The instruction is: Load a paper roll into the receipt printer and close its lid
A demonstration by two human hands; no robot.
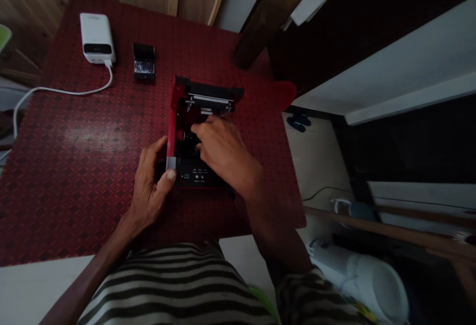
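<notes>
A small red and black device (pixel 193 116), opened up so its insides show, lies on the red patterned table (pixel 74 156). My left hand (pixel 150 186) grips its near left corner, thumb on the front edge and fingers against the red side. My right hand (pixel 223 151) rests over the open top, with fingertips curled down into the inside near a red part. What the fingertips pinch, if anything, is hidden.
A white power bank (pixel 95 37) with a white cable (pixel 55 91) lies at the far left. A small black part (pixel 144 60) sits beside it. A dark bottle with a green cap (pixel 271 12) stands at the table's far right edge. A white appliance (pixel 357 275) stands on the floor at right.
</notes>
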